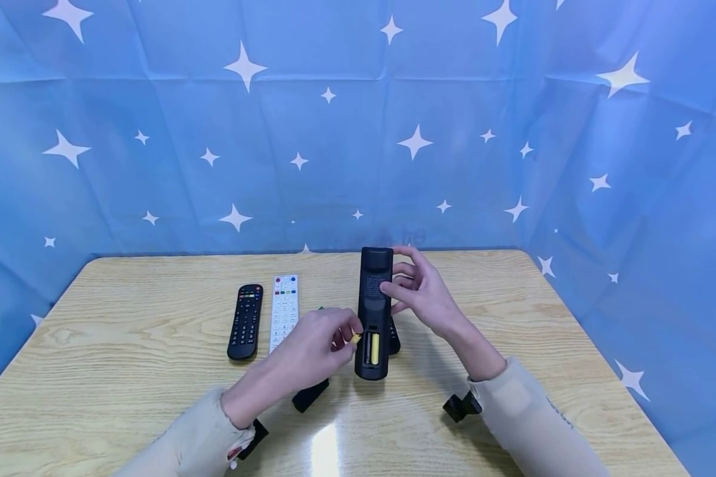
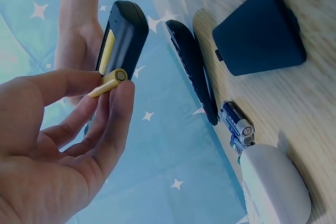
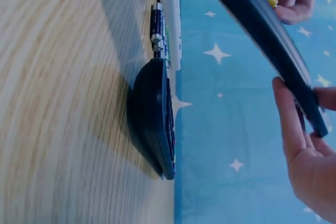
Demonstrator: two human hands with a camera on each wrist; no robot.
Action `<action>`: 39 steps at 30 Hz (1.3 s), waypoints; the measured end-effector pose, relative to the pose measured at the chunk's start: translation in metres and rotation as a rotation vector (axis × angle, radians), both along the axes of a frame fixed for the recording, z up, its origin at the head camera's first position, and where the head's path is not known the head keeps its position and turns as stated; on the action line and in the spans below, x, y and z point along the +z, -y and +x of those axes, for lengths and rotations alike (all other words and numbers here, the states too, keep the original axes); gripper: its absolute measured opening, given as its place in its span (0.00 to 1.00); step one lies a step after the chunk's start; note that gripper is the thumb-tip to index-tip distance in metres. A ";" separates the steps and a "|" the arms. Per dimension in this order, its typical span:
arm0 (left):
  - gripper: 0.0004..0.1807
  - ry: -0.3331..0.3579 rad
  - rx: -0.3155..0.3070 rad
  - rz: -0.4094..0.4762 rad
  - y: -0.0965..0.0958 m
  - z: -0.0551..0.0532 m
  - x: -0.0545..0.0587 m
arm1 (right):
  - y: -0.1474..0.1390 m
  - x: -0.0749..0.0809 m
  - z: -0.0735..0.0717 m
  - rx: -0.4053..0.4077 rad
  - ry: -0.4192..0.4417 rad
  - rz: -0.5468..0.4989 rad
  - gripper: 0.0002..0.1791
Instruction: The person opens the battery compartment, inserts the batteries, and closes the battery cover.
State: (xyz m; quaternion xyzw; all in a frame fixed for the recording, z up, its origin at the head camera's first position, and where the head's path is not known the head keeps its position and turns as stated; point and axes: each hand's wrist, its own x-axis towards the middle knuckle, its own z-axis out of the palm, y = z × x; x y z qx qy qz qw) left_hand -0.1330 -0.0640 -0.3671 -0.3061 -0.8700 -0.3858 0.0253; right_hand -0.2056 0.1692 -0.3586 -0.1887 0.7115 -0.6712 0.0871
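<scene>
My right hand (image 1: 420,288) grips the upper part of a black remote control (image 1: 372,265), its back facing me, raised above the table in the right wrist view. The remote's battery compartment is uncovered at the lower end, and one yellow battery (image 1: 375,348) lies in its right side; the left side looks dark. Between thumb and fingertips, my left hand (image 1: 319,341) pinches a second yellow battery (image 2: 111,81), close beside the compartment. A black battery cover (image 2: 260,32) lies on the table below my left hand.
Left on the wooden table (image 1: 125,331) lie a black remote (image 1: 246,321) and a white remote (image 1: 285,301), the latter partly behind my left hand. Another black remote (image 3: 149,114) lies behind the raised one. Several dark batteries (image 2: 237,121) lie between them. A starry blue cloth (image 1: 358,132) hangs behind.
</scene>
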 end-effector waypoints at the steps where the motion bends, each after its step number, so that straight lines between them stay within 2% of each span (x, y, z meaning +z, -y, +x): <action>1: 0.09 -0.001 -0.002 0.004 0.000 0.000 0.000 | 0.000 0.000 0.000 0.003 0.001 -0.003 0.37; 8: 0.09 -0.014 -0.008 0.025 -0.002 0.002 0.002 | 0.000 0.000 -0.001 0.015 -0.006 -0.016 0.37; 13: 0.09 -0.011 -0.015 0.071 -0.004 0.002 0.002 | 0.000 0.000 -0.001 0.021 -0.008 -0.019 0.37; 20: 0.10 -0.043 -0.024 0.133 -0.006 0.002 -0.001 | 0.001 -0.001 0.000 0.028 -0.011 -0.020 0.36; 27: 0.09 -0.004 -0.009 0.178 -0.008 0.003 -0.001 | 0.002 0.000 -0.001 0.024 -0.008 -0.022 0.36; 31: 0.10 -0.005 0.010 0.171 -0.009 0.004 0.000 | 0.003 0.001 -0.001 0.020 -0.006 -0.021 0.36; 39: 0.10 -0.086 0.037 0.133 -0.010 0.005 -0.003 | 0.004 0.001 0.000 0.025 -0.004 -0.028 0.36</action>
